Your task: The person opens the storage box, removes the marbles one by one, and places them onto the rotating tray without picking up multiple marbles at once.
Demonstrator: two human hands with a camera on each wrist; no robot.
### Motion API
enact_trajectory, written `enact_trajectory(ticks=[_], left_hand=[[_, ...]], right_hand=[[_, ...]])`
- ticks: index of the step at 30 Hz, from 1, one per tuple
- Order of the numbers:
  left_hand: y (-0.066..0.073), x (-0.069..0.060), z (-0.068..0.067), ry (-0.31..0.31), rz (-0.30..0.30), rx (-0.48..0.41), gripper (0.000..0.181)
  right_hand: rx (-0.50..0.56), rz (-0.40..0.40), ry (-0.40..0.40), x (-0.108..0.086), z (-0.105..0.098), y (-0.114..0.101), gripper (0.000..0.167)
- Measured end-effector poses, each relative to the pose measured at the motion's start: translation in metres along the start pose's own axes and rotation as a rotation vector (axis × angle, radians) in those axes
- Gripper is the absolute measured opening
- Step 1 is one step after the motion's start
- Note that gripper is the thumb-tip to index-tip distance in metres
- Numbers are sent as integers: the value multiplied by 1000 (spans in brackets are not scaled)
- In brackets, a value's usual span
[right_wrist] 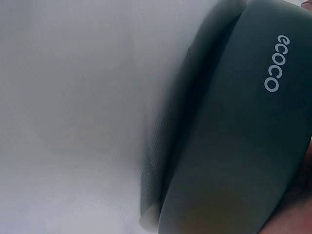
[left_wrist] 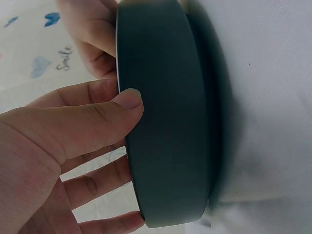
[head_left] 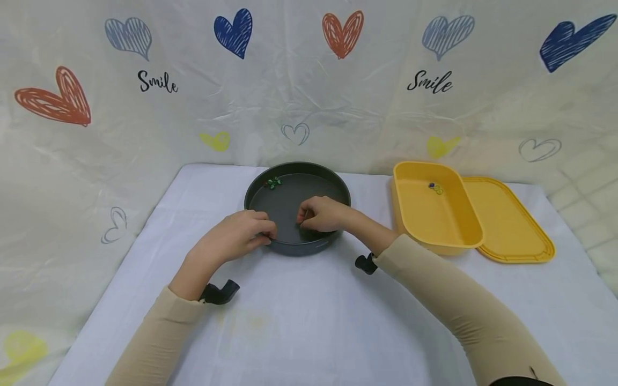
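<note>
So the backdrop was a pale plastic sheet [head_left: 367, 91] printed with hearts and "Smile", hanging behind a counter [head_left: 299, 321] draped in white cloth. The left hand [head_left: 241, 234] pinched the rim of a round, dark grey, shallow pan [head_left: 299, 248], thumb against the outer wall and fingers over on the inside, probably just to keep it from sliding around. The pan sat toward the back of the counter, about midway between both arms, which I'd guess is why each hand could get at it so easily.

The right hand [head_left: 324, 214] was down inside, fingers bent toward the floor of the pan. Can't tell if it was pinching anything, since the knuckles hid the fingertips. Near the far left wall lay a few tiny shiny green pieces [head_left: 273, 183] with a hint of red; my guess is the raised wall was handy for stopping small stuff rolling off.

Further out, on the right, was a deep yellow rectangular tub [head_left: 434, 217] with little blue and yellow pieces [head_left: 436, 188] in it, likely parked there for easy reach. A flat yellow lid [head_left: 521, 225] lay just beside it, one edge hidden behind the tub.
</note>
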State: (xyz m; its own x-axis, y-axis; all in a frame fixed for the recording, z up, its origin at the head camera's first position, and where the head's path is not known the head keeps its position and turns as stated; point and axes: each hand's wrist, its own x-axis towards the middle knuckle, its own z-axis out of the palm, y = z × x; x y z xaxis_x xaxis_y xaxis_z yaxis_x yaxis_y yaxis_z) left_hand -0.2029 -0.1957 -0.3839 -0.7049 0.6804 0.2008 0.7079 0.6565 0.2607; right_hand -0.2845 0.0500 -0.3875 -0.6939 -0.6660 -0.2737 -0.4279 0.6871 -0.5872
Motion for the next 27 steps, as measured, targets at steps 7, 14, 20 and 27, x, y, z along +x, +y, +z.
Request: enact_trajectory(ticks=[7, 14, 20, 27], left_hand=[[0, 1, 0, -18, -18, 8, 17], [-1, 0, 1, -9, -10, 6, 17], [-1, -1, 0, -4, -5, 4, 17], [-1, -1, 0, -13, -13, 4, 16]], right_hand=[[-6, 0, 2, 2, 1, 1, 14], [-1, -2, 0, 0, 0, -1, 13], [13, -12, 8, -1, -5, -1, 15], [14, 3, 43, -8, -18, 3, 18]])
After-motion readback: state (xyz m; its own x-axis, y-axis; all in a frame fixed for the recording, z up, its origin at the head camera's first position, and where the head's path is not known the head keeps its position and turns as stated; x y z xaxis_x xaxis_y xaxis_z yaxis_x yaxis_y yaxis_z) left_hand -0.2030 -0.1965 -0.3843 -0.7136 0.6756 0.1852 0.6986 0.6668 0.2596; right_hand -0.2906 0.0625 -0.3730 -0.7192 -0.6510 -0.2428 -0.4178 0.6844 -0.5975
